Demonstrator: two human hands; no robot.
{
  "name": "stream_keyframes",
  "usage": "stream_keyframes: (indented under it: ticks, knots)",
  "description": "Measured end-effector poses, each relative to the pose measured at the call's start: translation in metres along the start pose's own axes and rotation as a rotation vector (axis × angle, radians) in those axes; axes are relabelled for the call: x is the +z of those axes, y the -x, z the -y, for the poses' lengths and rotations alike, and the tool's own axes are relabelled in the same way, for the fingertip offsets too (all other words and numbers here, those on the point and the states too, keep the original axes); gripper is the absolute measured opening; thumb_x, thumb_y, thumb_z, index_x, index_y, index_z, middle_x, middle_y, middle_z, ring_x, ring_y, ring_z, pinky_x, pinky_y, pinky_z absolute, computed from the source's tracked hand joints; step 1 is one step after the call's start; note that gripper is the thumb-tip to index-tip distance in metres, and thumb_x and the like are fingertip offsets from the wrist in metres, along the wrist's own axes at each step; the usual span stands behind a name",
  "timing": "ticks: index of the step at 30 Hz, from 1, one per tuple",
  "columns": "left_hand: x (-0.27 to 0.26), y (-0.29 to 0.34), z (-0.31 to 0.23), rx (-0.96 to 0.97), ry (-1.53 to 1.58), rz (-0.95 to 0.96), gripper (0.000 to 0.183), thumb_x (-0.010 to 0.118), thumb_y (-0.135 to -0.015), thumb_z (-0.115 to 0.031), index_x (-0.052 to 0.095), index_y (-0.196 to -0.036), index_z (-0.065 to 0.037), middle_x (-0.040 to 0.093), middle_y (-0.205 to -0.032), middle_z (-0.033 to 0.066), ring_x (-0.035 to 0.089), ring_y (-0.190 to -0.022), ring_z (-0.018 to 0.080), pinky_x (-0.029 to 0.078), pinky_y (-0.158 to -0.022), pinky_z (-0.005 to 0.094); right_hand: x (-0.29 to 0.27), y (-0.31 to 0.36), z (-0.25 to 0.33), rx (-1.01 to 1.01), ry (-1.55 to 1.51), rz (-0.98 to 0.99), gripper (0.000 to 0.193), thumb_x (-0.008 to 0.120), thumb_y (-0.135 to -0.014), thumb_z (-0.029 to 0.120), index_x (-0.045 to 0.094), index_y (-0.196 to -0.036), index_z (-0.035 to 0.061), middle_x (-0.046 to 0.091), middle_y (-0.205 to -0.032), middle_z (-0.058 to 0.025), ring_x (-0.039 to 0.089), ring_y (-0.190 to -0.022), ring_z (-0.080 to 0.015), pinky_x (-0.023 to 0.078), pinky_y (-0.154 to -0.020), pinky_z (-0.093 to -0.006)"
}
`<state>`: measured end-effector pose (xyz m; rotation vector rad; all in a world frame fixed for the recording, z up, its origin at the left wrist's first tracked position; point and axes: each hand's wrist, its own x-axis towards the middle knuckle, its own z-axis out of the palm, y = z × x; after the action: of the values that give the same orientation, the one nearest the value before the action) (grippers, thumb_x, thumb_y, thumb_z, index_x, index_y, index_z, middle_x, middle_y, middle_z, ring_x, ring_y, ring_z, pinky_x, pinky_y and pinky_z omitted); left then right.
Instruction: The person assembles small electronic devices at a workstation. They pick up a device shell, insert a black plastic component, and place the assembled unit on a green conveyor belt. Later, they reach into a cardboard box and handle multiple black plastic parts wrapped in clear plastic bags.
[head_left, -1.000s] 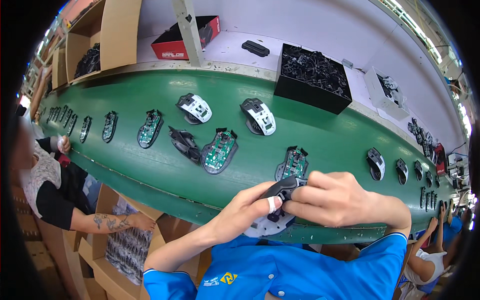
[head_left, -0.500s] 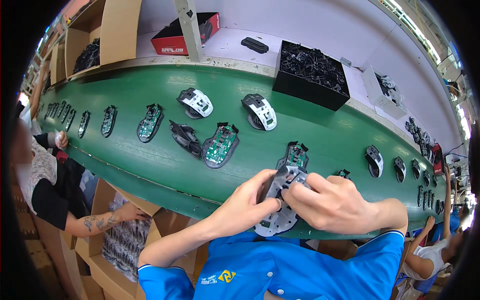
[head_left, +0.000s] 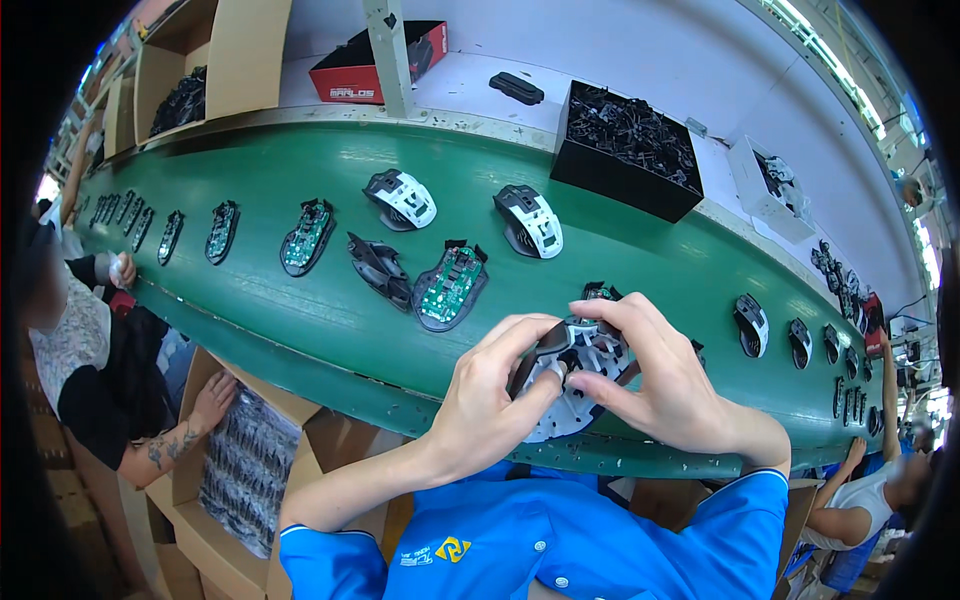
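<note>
Between both hands I hold a mouse top shell (head_left: pixel 574 412), its hollow white and grey inside turned up. My left hand (head_left: pixel 495 395) grips its left side, with the thumb pressed inside. My right hand (head_left: pixel 660 375) wraps the right and far edge, its thumb also reaching into the shell. Just beyond my fingers, a mouse base with a green circuit board (head_left: pixel 598 291) is mostly hidden. Left of my hands lies another such base with its circuit board (head_left: pixel 450 285). Touching it is a dark empty shell (head_left: pixel 380 268).
Two white-and-black mouse shells (head_left: pixel 400 199) lie farther back on the green belt (head_left: pixel 330 340). A black box of small dark parts (head_left: pixel 628 185) stands at its far edge. More bases line the left, assembled mice (head_left: pixel 750 325) the right. A co-worker's hand (head_left: pixel 212 402) rests at a carton (head_left: pixel 285 395).
My right hand has opened out from a pinch over the shell to a hold around its right and far side. The co-worker's hand at the carton has shifted left.
</note>
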<state>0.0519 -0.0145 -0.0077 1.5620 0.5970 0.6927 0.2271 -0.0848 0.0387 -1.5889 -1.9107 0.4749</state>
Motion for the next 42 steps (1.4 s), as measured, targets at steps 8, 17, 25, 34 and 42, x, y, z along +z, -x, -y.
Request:
stream_keyframes:
  ticks: [8,17,25,34,42]
  knots:
    - [0.000,0.001,-0.003,0.130,-0.118,-0.043,0.030,0.059,-0.076,0.000,0.055,-0.106,0.004,0.054,-0.105,0.0122,0.058,-0.082,0.0204,0.046,-0.070,0.0304,0.004,-0.003,0.003,-0.031,-0.102,-0.018,0.043,0.069,-0.076,0.013,0.052,-0.115,0.0041,0.053,-0.091,-0.0116,0.057,-0.077,-0.0262,0.047,-0.067,-0.0349]
    - [-0.002,0.004,-0.011,0.166,-0.189,-0.042,0.030,0.052,-0.078,0.006,0.054,-0.107,0.003,0.048,-0.113,0.0120,0.054,-0.101,0.0193,0.046,-0.083,0.0314,0.010,0.002,0.006,-0.101,0.107,-0.129,0.052,0.074,-0.073,0.016,0.050,-0.119,0.0053,0.053,-0.096,-0.0112,0.057,-0.081,-0.0250,0.048,-0.061,-0.0341]
    - [-0.005,-0.002,-0.017,-0.041,0.115,-0.105,0.028,0.051,-0.084,0.002,0.051,-0.111,0.002,0.043,-0.115,0.0073,0.055,-0.098,0.0144,0.054,-0.073,0.0256,0.028,0.016,0.010,0.152,-0.228,-0.090,0.093,0.074,-0.070,0.015,0.016,-0.141,-0.0005,0.050,-0.114,-0.0206,0.059,-0.088,-0.0250,0.051,-0.062,-0.0343]
    - [-0.003,-0.006,-0.001,0.139,-0.013,-0.118,0.033,0.050,-0.084,0.003,0.048,-0.116,0.003,0.040,-0.122,0.0075,0.054,-0.099,0.0130,0.057,-0.070,0.0233,0.065,0.012,-0.005,-0.019,-0.132,-0.394,0.082,0.068,-0.071,0.000,0.023,-0.138,-0.0047,0.049,-0.118,-0.0203,0.060,-0.089,-0.0246,0.052,-0.065,-0.0298]
    - [-0.004,-0.004,-0.007,0.194,-0.032,-0.044,0.038,0.051,-0.079,0.004,0.047,-0.117,0.005,0.039,-0.129,0.0124,0.053,-0.105,0.0172,0.054,-0.074,0.0261,0.053,0.012,0.003,0.036,-0.168,-0.428,0.071,0.067,-0.072,-0.002,0.032,-0.134,-0.0009,0.049,-0.119,-0.0139,0.060,-0.092,-0.0174,0.052,-0.071,-0.0265]
